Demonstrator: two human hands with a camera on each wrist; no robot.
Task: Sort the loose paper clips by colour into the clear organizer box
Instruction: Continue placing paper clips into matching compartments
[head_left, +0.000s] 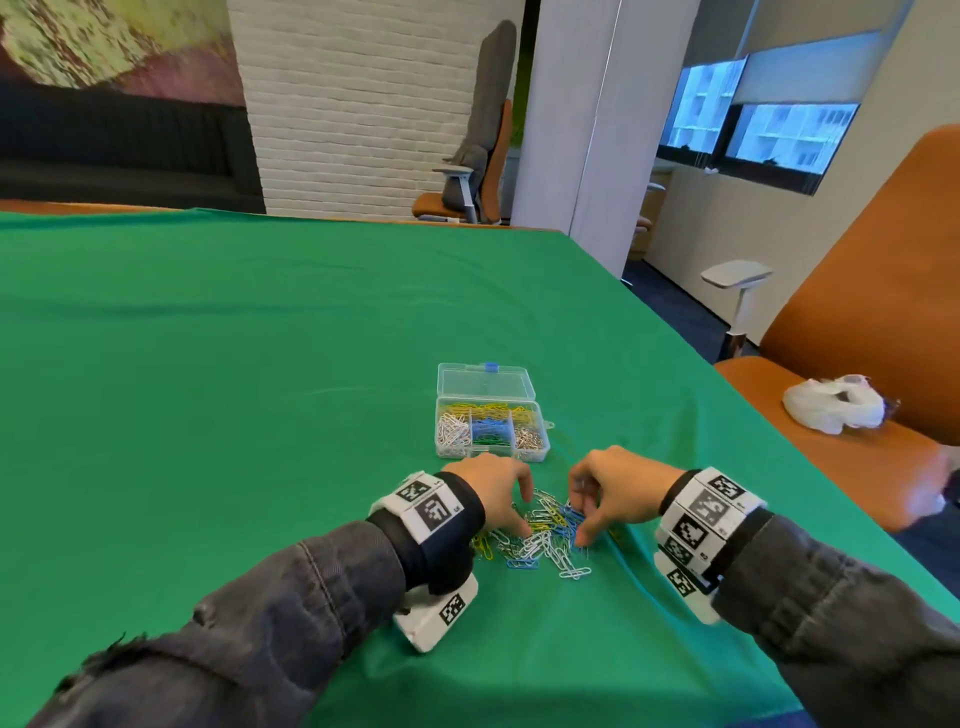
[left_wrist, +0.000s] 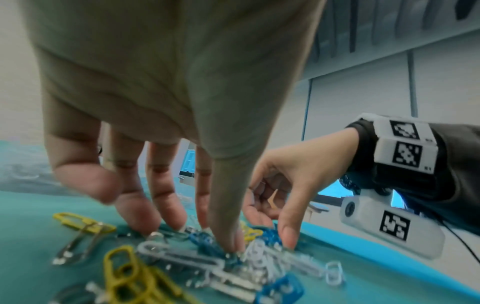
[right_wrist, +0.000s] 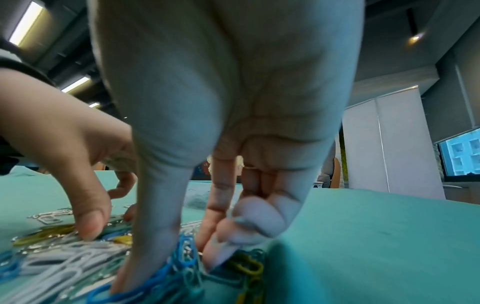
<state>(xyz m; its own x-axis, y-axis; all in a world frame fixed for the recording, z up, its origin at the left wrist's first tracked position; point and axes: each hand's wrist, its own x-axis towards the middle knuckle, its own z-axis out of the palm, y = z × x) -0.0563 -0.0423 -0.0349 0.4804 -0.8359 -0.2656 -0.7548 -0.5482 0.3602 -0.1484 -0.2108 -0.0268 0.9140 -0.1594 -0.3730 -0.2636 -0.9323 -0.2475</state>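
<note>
A pile of loose paper clips (head_left: 540, 543), white, blue, yellow and silver, lies on the green cloth between my hands. Just beyond it stands the clear organizer box (head_left: 540, 454), lid open, with sorted white, blue, yellow, green and silver clips in its compartments. My left hand (head_left: 523, 514) points down into the pile; in the left wrist view its straight fingertips (left_wrist: 176, 224) rest on the clips (left_wrist: 182, 259). My right hand (head_left: 579, 525) pinches a bunch of blue clips (right_wrist: 185, 251) between thumb and forefinger at the pile's right side; its outer fingers are curled.
The green cloth (head_left: 260, 364) covers the whole table, whose right edge runs close to my right arm. An orange chair (head_left: 841, 322) stands to the right, with a white plastic bag (head_left: 831, 402) on its seat. Wrist cameras hang under both wrists.
</note>
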